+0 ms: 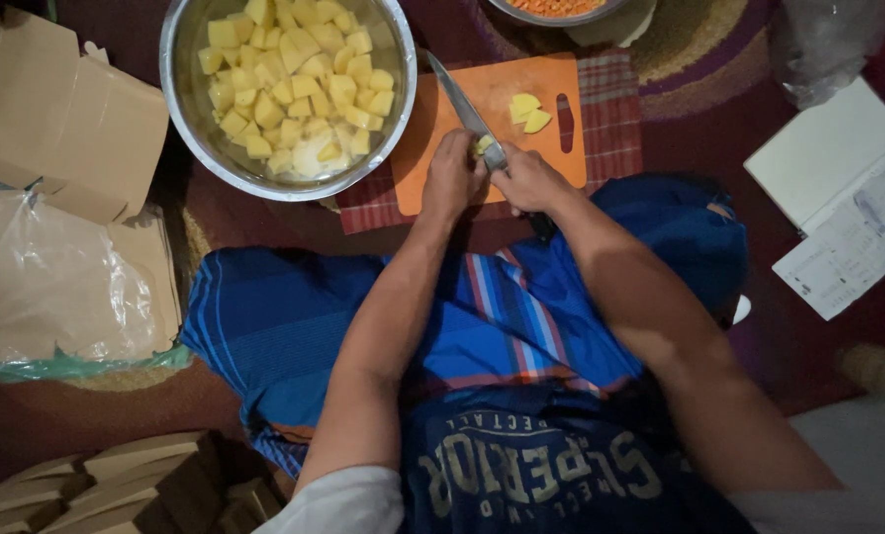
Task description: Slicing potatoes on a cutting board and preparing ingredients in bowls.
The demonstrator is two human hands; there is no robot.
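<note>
we see left hand (450,178) fingers clamped on a potato piece (483,144) on the orange cutting board (442,109). right hand (528,181) fingers closed round the knife (462,104), blade just beyond the fingers. cut pieces (527,112) lie past them; steel bowl (180,109) of cubes further left.

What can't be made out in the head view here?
- Piece under the left hand: almost fully covered by the fingers; only a yellow sliver shows.
- Knife handle: hidden inside the right hand.
- Bowl of orange grains: cut off by the top edge.
- Papers at right: too small and blurred to tell what they are.
- Clear bag: contents unclear, dim and glary.
</note>
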